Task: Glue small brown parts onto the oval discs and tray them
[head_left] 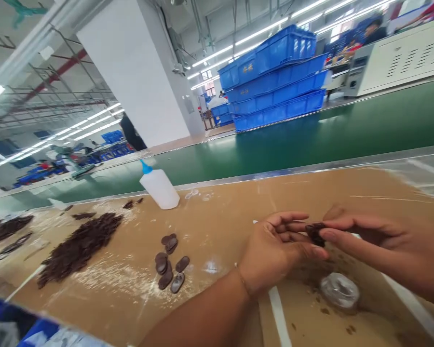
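Note:
Above the right part of the brown work surface, my left hand (278,246) and my right hand (379,236) meet around a small dark brown piece (315,234). The right thumb and forefinger pinch it, while the left fingertips close on its other side. Its exact kind is partly hidden by the fingers. Below my hands sits a clear round dish (340,290), with brownish wet spots near it. To the left of my left forearm lies a small group of dark brown oval pieces (161,262), some overlapping.
A large heap of dark brown pieces (83,246) spreads over the left, scissors (9,248) beyond it. A white squeeze bottle (161,189) with a blue nozzle stands near the green conveyor belt (275,149). Stacked blue crates (275,82) rise across the belt; people are farther back.

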Demonstrator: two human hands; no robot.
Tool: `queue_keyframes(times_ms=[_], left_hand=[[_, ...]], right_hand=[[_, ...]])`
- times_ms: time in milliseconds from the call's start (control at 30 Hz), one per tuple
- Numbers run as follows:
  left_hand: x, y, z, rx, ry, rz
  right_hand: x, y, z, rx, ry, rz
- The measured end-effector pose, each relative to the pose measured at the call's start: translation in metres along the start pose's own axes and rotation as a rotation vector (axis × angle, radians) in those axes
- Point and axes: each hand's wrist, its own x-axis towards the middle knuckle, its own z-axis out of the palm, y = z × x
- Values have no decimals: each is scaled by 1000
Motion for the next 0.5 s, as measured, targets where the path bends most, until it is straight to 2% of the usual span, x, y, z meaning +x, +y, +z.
queue_keyframes(times_ms=[67,233,500], left_hand=[[-2,2,2,23,19,12],[-3,4,4,99,4,31],[-6,8,8,154,53,26]], right_hand=[[1,-11,-1,-28,-64,51],[6,-31,-2,49,-90,95],[5,-40,-3,148,-126,169]])
